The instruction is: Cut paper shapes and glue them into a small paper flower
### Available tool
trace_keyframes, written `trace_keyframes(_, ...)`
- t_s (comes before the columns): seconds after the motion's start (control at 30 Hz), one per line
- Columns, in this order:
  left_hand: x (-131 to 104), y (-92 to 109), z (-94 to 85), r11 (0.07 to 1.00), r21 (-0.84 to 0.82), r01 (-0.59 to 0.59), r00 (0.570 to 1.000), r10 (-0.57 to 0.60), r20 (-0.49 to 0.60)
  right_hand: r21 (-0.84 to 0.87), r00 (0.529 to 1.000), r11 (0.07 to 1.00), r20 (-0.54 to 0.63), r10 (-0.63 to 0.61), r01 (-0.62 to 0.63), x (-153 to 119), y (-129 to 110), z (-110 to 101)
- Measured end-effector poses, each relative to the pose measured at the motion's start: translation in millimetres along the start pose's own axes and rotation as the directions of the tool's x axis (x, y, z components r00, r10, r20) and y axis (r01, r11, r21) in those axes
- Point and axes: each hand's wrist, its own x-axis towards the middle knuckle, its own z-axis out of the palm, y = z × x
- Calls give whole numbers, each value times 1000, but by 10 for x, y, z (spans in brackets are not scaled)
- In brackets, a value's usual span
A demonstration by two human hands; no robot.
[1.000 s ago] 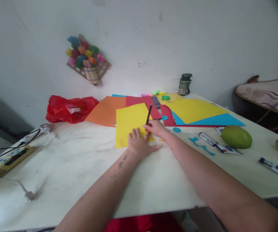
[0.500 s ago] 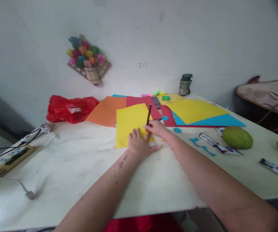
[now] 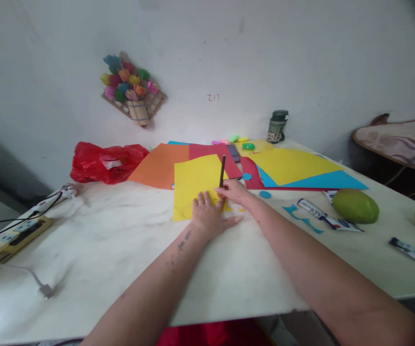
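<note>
A yellow sheet of paper (image 3: 194,178) lies on the table with faint round outlines drawn near its lower left. My left hand (image 3: 209,216) rests flat on its lower part, fingers spread. In my right hand (image 3: 233,191) a dark pencil (image 3: 222,169) stands nearly upright over the sheet's right edge; its tip is hidden behind my fingers. Small yellow scraps (image 3: 242,209) lie beside my hands. Close by on the right are a blue paper circle (image 3: 265,194) and a blue star-shaped cutout (image 3: 246,177).
Orange paper (image 3: 160,166), a red plastic bag (image 3: 106,163) and a power strip (image 3: 14,242) lie to the left. Rightward are another yellow sheet (image 3: 294,163), blue scraps (image 3: 301,218), squeezed tubes (image 3: 322,214) and a green mango (image 3: 355,205). A tumbler (image 3: 277,126) stands at the back.
Hardly anything differs. The pencil's upper end has tilted very slightly to the left; my left hand stays in place on the yellow sheet.
</note>
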Motion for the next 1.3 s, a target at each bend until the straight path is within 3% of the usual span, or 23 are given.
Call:
trace_keyframes(0.2, -2, -7, 21, 1000, -21, -14, 999, 13, -50, -7, 1000, 1000, 5, -8, 8, -11, -7, -9)
trace_keyframes(0.4, -10, -185, -52, 987, -75, -144, 953, 118, -281, -24, 1000, 1000, -10, 5, -5, -16, -30, -28)
trace_keyframes(0.5, 45, -310, -52, 994, -106, -29, 906, -19, -424, -14, 1000, 1000, -25, 16, -16, -11, -30, -18)
trace_keyframes(0.57, 102, -370, -15, 995, -101, 8, 888, -53, -457, -11, 999, 1000, -29, 21, -21, -9, -30, -10)
trace_keyframes(0.77, 242, -415, 95, 993, -93, -73, 923, 32, -383, -31, 999, 999, -22, 25, -25, -15, -31, -13)
trace_keyframes(1.03, 294, -428, 89, 987, -153, -49, 979, 17, -203, 11, 999, 1000, -34, 27, -27, -13, -14, -5)
trace_keyframes(1.3, 308, -435, 99, 984, -170, -43, 982, 11, -187, 40, 999, 999, -36, 35, -34, -33, -52, -26)
